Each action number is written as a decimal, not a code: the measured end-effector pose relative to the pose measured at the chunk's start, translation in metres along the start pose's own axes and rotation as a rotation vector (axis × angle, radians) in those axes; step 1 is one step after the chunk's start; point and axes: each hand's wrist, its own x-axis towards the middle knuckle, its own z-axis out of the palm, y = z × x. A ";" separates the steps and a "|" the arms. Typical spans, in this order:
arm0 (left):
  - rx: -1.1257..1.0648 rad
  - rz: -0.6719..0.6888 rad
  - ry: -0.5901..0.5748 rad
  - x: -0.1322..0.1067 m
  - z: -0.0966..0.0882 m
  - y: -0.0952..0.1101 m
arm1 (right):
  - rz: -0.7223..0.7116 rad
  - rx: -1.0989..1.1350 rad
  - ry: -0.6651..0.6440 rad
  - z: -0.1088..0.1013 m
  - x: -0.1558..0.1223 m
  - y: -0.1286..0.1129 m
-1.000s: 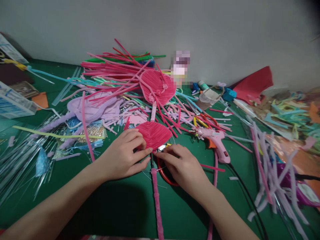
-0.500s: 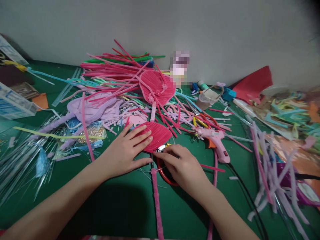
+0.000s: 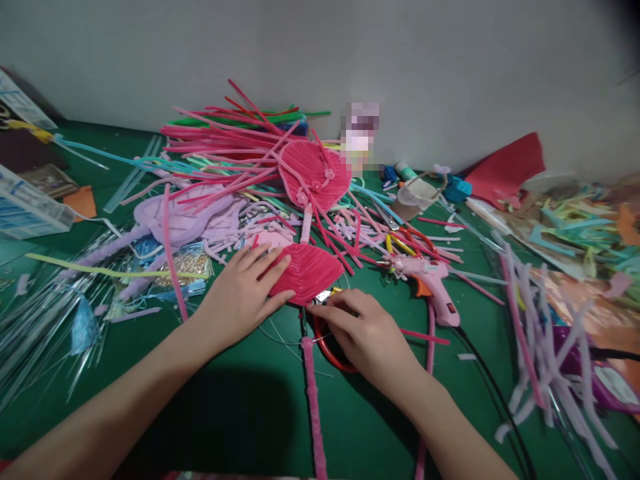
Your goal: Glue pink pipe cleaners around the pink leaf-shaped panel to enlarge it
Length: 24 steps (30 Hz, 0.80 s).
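Observation:
A red-pink fan-shaped piece of pipe cleaners laid side by side lies in the middle of the green table. My left hand rests flat over its left side, fingers spread. At the lower tip of this piece, my right hand is closed in a pinch on its edge. Red-handled scissors lie partly hidden under my right hand. Below the tip, a pink wrapped stem points toward me, with thin wires around its top. A round pink piece with small flowers lies beyond.
A pink glue gun with a black cord lies at right, near another pair of scissors. Bundled pipe cleaners are heaped at the back. Purple pieces and silvery strands lie left; lilac strips lie right.
My left hand has slid left and slightly back across the fan-shaped piece, uncovering more of it. My right hand stays at the lower tip.

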 end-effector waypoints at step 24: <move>-1.462 -0.804 0.221 0.011 -0.030 0.013 | -0.024 0.019 0.059 -0.004 -0.002 -0.002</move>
